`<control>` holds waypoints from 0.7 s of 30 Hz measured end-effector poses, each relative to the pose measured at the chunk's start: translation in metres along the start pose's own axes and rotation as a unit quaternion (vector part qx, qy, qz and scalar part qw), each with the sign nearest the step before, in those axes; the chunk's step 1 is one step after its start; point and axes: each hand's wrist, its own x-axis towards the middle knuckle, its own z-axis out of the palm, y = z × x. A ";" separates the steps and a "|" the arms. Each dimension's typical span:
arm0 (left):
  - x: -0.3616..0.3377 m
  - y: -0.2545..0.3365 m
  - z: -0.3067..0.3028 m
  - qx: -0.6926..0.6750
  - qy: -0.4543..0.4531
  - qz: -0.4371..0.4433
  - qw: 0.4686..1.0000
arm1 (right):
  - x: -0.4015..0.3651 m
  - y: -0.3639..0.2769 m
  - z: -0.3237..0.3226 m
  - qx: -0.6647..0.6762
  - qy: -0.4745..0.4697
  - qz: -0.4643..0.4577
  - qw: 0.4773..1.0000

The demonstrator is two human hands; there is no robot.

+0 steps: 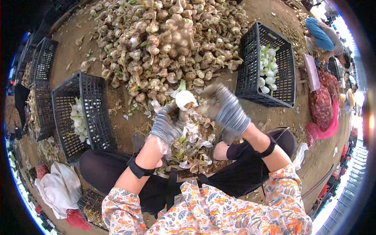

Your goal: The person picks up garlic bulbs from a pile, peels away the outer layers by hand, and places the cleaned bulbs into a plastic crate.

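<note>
Floral sleeves lead to two gloved hands above a litter of husks: the left hand grasps a white garlic bulb, the blurred right hand just beside it, grip unclear

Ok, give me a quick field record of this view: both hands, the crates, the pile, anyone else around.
left hand: grey glove, gripping a white peeled garlic bulb
right hand: grey glove, blurred, up against the bulb; grip unclear
garlic pile: unpeeled, on the ground ahead
left crate: black, a few white bulbs inside
right crate: black, white bulbs inside
peelings: heaped below the hands
other person: far right, bent over
</note>
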 end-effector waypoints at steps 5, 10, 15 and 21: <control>0.002 -0.007 -0.006 0.010 0.027 -0.047 0.998 | -0.003 0.009 0.006 -0.102 -0.023 -0.232 0.967; -0.006 -0.009 -0.001 0.010 0.025 -0.046 0.999 | 0.018 0.041 -0.012 0.291 0.127 0.255 0.914; 0.008 -0.017 -0.012 0.037 0.088 0.045 0.994 | -0.012 0.052 0.028 0.211 -0.034 0.180 0.960; 0.001 -0.035 -0.016 0.204 0.016 0.004 0.979 | -0.015 0.105 0.022 0.644 0.019 0.442 0.624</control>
